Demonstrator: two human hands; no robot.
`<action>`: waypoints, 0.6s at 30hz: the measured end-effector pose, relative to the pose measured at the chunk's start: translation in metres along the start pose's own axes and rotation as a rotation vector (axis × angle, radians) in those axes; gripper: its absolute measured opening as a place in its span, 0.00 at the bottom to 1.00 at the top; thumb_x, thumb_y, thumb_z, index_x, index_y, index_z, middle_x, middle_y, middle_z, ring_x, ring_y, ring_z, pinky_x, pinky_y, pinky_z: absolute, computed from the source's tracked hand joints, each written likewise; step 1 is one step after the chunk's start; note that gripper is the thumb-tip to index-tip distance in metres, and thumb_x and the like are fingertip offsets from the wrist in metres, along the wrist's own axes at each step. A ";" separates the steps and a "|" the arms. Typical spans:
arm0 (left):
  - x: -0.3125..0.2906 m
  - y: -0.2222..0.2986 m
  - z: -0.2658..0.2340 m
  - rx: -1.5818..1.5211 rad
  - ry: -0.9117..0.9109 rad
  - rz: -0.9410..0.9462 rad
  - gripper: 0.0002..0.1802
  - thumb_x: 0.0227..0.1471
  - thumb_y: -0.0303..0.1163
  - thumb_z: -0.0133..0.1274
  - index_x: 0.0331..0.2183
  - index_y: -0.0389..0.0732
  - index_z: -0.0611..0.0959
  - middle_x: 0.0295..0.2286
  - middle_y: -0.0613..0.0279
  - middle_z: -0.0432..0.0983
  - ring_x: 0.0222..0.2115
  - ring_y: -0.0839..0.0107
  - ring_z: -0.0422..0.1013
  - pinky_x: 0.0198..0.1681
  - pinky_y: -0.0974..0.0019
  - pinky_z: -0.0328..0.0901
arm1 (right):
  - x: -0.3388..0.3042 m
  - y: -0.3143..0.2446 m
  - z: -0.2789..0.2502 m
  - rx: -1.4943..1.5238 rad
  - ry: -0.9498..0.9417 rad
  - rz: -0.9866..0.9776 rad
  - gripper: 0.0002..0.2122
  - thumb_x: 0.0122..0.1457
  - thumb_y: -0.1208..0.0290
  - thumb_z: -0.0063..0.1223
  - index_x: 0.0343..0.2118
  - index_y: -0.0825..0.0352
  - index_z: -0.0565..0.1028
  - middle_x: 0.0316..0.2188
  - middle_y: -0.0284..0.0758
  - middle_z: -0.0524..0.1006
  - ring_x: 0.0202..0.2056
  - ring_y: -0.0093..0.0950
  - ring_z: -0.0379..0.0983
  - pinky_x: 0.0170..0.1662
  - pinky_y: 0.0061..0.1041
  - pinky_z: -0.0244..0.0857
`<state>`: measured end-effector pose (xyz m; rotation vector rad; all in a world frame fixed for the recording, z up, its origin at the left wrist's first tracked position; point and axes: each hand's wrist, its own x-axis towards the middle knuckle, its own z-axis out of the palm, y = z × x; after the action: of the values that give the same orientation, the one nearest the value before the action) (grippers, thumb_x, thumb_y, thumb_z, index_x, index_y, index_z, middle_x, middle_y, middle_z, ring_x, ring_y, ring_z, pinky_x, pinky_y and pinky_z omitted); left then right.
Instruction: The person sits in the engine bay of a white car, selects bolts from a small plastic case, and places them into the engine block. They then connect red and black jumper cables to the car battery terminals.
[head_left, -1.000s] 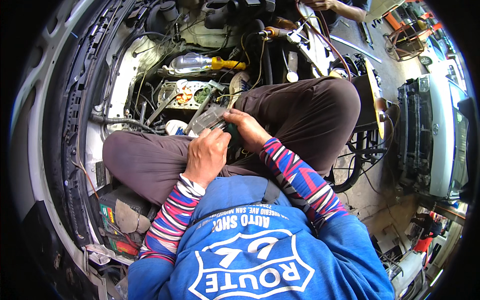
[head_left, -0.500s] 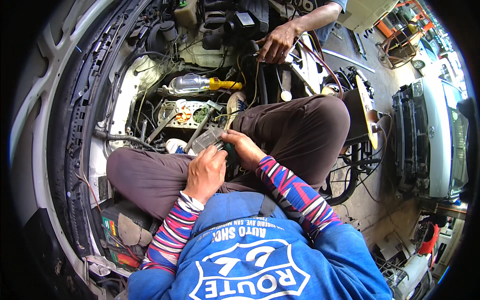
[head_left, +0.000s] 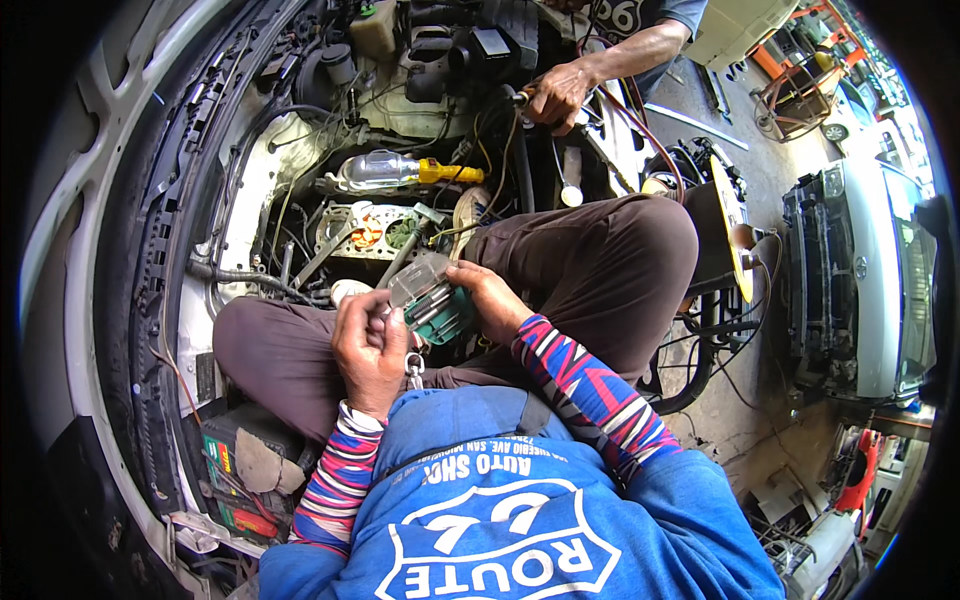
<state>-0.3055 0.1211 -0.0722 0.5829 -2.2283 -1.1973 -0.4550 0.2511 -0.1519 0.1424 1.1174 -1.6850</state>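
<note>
My right hand grips a small case with a green base and a raised clear lid. Several thin metal bits lie in rows inside it. Beside the case, my left hand is closed with thumb and fingers pinched together; whatever sits between them is too small to make out. A metal keyring clip hangs at my waist, near that hand. Beyond the case lies an engine block, with orange and green material in its openings. A long-handled tool rests against it.
A work lamp with a yellow handle lies beyond the block. A co-worker's hand handles cables at the far side. My bent knees flank the case. A battery stands at lower left. A silver vehicle is at right.
My left hand has drawn back to the left from the case, revealing the green base and metal bits. The co-worker's hand has shifted slightly.
</note>
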 end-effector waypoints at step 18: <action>0.017 -0.048 -0.001 -0.872 -0.505 -0.857 0.27 0.59 0.43 0.62 0.53 0.37 0.77 0.40 0.61 0.81 0.35 0.73 0.79 0.37 0.67 0.76 | -0.005 -0.002 0.002 0.047 -0.027 -0.050 0.17 0.68 0.64 0.49 0.53 0.70 0.73 0.45 0.38 0.79 0.45 0.31 0.78 0.50 0.31 0.72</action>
<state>-0.3118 0.0857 -0.1084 0.9425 -1.4792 -2.7747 -0.4532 0.2527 -0.1468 0.1222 1.0696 -1.7534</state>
